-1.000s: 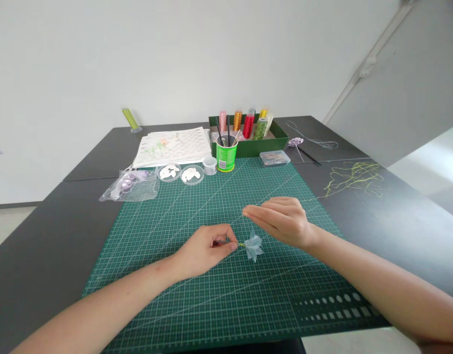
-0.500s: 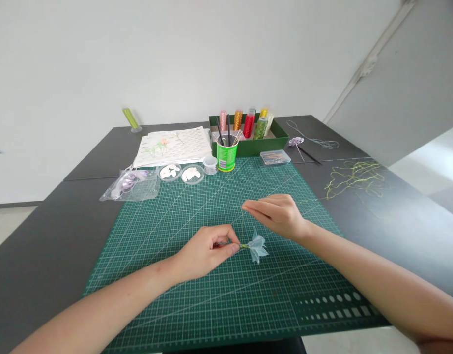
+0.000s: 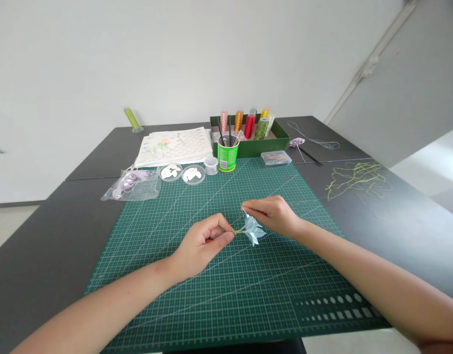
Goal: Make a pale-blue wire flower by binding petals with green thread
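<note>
My left hand [image 3: 200,247] is closed, with thumb and forefinger pinching the thin stem of a pale blue artificial flower [image 3: 253,230]. The petals point right, and yellow-green thread wraps the stem [image 3: 239,232] just below them. Beyond the flower, my right hand [image 3: 275,214] is closed too, its fingertips pinched on a fine thread that barely shows. Those fingertips are close to the uppermost petal; whether they touch it I cannot tell. Both hands are above the green cutting mat [image 3: 167,295].
A tangle of yellow-green thread [image 3: 357,179] lies at right. Behind the mat stand a green cup of tools [image 3: 227,156], a box of thread spools [image 3: 267,146] and a clear case [image 3: 276,158]. Dishes of white pieces [image 3: 193,174], papers [image 3: 175,147] and a plastic bag [image 3: 132,185] are at left.
My left hand has moved up and slightly left with the flower, whose top petals now come near my right fingertips. My right hand has hardly moved.
</note>
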Motion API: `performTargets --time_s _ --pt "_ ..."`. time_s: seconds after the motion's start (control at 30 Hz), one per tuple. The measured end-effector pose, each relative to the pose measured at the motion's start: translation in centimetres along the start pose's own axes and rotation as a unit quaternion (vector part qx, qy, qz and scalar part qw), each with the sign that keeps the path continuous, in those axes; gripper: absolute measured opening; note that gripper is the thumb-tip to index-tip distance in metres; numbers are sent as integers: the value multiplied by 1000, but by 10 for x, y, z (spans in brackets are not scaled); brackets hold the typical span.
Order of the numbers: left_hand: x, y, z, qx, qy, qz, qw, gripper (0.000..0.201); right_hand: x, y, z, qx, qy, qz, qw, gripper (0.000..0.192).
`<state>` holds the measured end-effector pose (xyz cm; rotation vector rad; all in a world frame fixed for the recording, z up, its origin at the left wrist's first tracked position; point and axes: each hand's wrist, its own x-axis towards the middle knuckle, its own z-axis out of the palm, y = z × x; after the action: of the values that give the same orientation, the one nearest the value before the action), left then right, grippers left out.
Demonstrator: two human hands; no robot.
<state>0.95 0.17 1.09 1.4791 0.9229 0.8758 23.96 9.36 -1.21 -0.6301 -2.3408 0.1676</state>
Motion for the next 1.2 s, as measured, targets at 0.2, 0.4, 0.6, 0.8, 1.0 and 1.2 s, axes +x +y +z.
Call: performTargets --time_s 0.2,0.4,0.6,0.8,1.0,1.2 --pt "1 1 -1 -15 47 21 999 25 -1 -2 -1 -5 -49 21 999 36" --pt "3 2 -4 -19 104 32 994 26 -3 0 0 -23 -77 13 997 35" --pt "6 1 -9 -29 146 23 989 26 -5 -2 1 -49 -76 -20 996 35" --pt "10 -3 -12 -33 166 23 985 27 -6 -3 4 -52 -73 -42 995 31" --pt "13 -6 -14 -38 178 17 983 27 -5 -9 2 -47 -97 -68 992 31" --pt "17 -7 -16 -28 190 20 981 27 -2 -19 -1 -53 -99 -100 989 32"
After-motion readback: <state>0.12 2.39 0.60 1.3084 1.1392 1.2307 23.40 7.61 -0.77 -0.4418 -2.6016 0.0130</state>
